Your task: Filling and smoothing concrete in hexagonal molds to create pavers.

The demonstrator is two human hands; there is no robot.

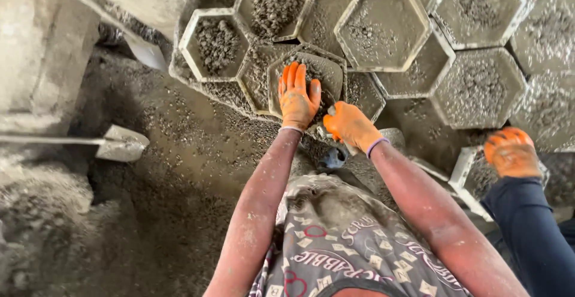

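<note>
Worn on the head, looking steeply down past the chest and both forearms. Close in on the left hand (pixel 297 96) and right hand (pixel 350 125); hexagonal moulds (pixel 383 30) across the top, wet ground (pixel 179 153) lower left. A single view only.

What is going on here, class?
A person in orange gloves bends over hexagonal moulds filled with wet gravelly concrete. The left hand presses flat on the mix in one mould; the right hand grips its near edge. A co-worker's gloved hand rests on another mould at right. A shovel lies at left.
</note>
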